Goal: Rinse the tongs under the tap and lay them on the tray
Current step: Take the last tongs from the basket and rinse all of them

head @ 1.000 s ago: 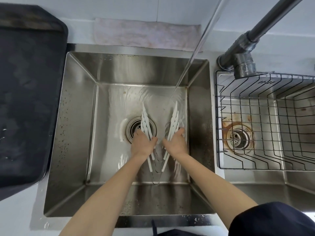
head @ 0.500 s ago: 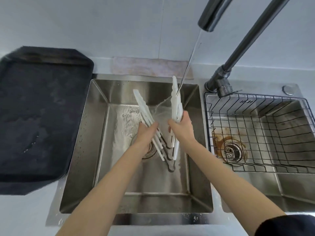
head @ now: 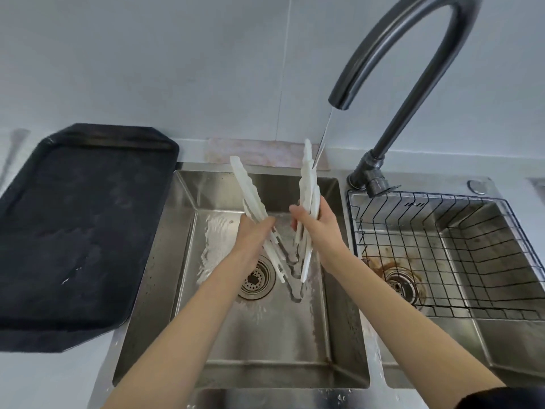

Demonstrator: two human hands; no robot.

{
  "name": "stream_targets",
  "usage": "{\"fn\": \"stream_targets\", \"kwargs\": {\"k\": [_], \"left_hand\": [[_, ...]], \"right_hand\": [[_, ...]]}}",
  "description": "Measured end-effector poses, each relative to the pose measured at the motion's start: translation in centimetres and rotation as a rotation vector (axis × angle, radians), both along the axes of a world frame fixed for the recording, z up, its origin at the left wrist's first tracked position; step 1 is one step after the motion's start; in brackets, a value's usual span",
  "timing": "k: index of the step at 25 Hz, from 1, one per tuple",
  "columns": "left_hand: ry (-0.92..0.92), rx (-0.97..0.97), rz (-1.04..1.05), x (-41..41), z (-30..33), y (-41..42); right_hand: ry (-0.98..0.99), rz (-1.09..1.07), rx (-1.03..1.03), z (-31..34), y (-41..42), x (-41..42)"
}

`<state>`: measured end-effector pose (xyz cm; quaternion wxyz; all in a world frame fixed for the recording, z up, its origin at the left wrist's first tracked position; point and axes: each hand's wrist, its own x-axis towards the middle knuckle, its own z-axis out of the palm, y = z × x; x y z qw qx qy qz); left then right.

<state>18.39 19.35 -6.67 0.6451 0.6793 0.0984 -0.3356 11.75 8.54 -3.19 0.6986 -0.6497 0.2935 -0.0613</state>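
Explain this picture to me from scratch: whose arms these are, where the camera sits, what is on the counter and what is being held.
There is no machine here. A person wears a camera on the head, so the single picture looks forward and down along their own bare arms. The left hand and the right hand each grip one side of the white tongs, which spread in a V over the steel sink. A thin stream from the dark curved tap lands on the right side of the tongs. On the counter to the left lies a dark tray, with nothing on it but wet marks. To the right is a second basin holding a black wire basket. A pale cloth lies behind the sink.
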Motion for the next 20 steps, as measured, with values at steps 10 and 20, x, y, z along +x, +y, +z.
{"fn": "stream_targets", "kwargs": {"k": [10, 20], "left_hand": [[-0.029, -0.141, -0.199, 0.1, 2.6, 1.9], [-0.222, -0.194, -0.146, 0.9, 7.3, -2.3]], "right_hand": [[-0.082, -0.015, 0.389, -1.0, -1.1, -0.8], [-0.102, -0.303, 0.602, -1.5, -0.9, -1.8]]}}
